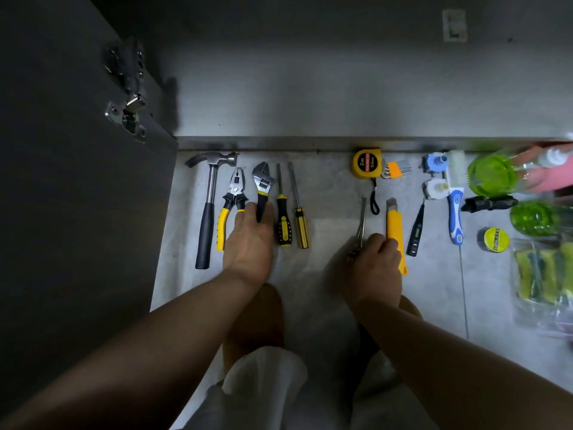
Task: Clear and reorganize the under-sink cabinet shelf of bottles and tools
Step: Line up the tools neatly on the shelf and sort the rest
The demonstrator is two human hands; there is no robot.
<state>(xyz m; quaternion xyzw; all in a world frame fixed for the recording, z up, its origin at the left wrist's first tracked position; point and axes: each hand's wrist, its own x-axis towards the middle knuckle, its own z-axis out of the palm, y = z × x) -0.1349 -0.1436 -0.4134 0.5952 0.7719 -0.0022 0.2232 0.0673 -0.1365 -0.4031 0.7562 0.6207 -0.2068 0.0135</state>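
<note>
1. The left hand (pixel 249 237) curls its fingers (pixel 263 212) round the black handle of the one adjustable wrench (pixel 263 181), whose head points towards the cabinet.
2. The right hand (pixel 376 259) closes its fingers round a slim metal-shafted tool (pixel 362 218). The shaft sticks out past the knuckles, and the one yellow utility knife (pixel 395 231) lies just beside them.
3. Left of the wrench lie one pair of pliers (pixel 234 193) and one hammer (pixel 210 193). To its right are two screwdrivers (pixel 283 221), parallel on the floor (pixel 325 187).
4. Farther right are one tape measure (pixel 366 162), one hex key set (pixel 395 169), one tester pen (pixel 415 234) and one scrub brush (pixel 455 200). The green bottles (pixel 491 175) are too blurred to count.
</note>
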